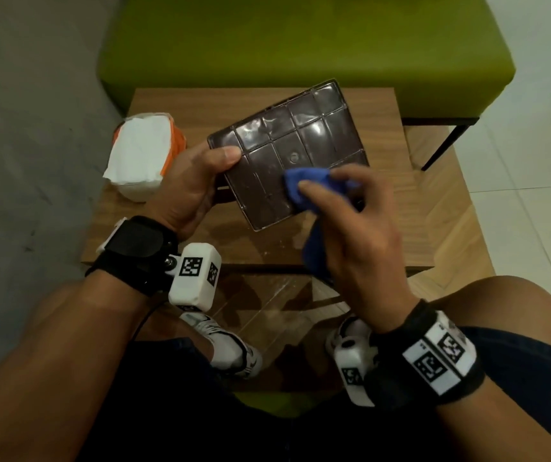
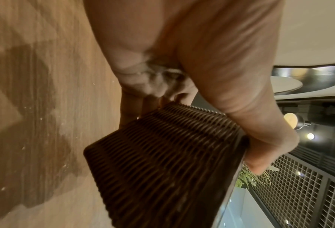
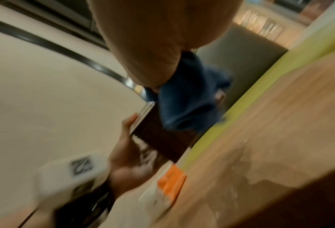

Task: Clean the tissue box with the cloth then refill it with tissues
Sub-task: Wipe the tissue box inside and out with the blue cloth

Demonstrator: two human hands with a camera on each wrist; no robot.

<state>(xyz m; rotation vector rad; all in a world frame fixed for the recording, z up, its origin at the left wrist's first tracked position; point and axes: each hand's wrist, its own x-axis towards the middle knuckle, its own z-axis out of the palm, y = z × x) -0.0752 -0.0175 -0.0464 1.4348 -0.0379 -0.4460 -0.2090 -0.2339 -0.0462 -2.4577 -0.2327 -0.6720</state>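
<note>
From the head camera, your left hand [image 1: 187,185] grips the dark brown tissue box [image 1: 287,155] by its near-left corner, thumb curled over the gridded underside, holding it tilted above the middle of the wooden table [image 1: 384,228]. Your right hand [image 1: 357,235] pinches a blue cloth [image 1: 314,191] against that underside. A tissue pack [image 1: 141,155] lies at the table's left edge.

The left wrist camera shows your fingers wrapped round the box's woven side.

The right wrist camera, though blurred, shows the cloth bunched under your palm on the box.
</note>
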